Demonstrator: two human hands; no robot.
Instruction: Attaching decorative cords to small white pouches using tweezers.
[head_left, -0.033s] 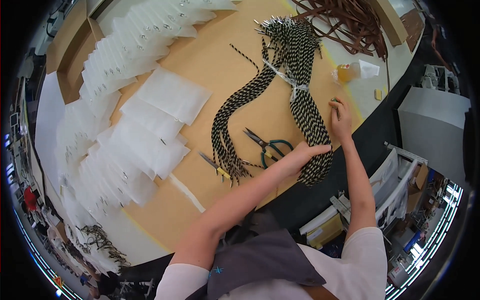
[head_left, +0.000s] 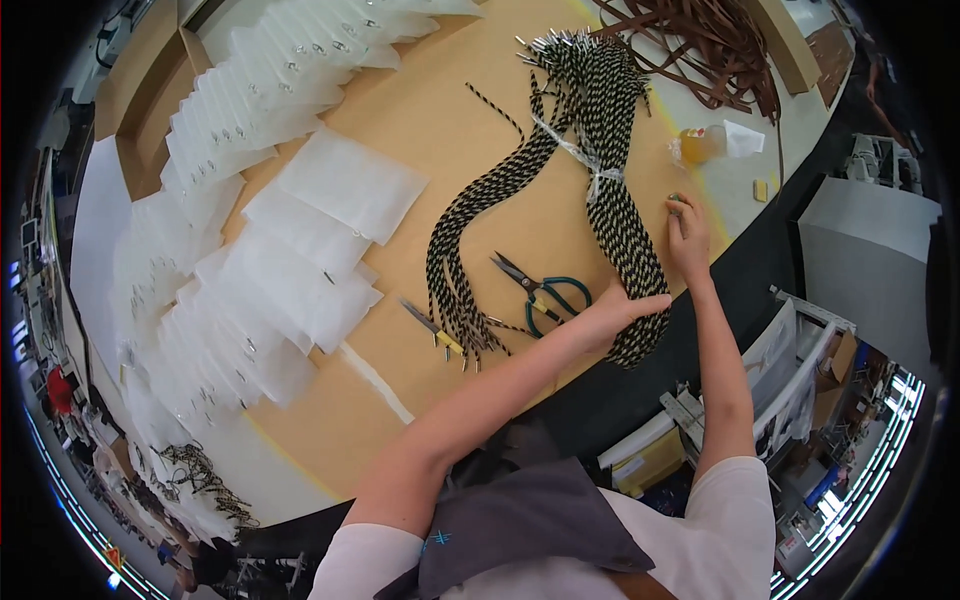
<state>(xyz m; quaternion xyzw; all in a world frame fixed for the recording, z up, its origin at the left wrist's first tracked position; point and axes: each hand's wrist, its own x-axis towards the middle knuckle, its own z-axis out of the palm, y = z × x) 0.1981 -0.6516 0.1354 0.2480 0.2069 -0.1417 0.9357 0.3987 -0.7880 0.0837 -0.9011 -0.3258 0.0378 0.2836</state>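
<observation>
A thick bundle of black-and-cream braided cords [head_left: 622,222] with metal tips at its far end lies on the table, tied round with clear plastic. My left hand [head_left: 622,312] is closed round its near end, thumb across the top. Just right of the bundle, my right hand [head_left: 689,236] has its fingers curled in; a small greenish bit shows at the fingertips, too little to name. A smaller group of cords [head_left: 447,235] curves down to the left. Teal-handled scissors [head_left: 542,293] lie between the two groups. A small yellow-handled cutting tool [head_left: 432,326] rests by the loose cord tips.
White translucent pouches [head_left: 325,225] cover the left side in overlapping rows. A cardboard box [head_left: 150,110] stands at the far left. Brown flat straps [head_left: 710,50] are heaped at the far right, near an orange-yellow bottle [head_left: 702,146] and a small yellow block [head_left: 760,190].
</observation>
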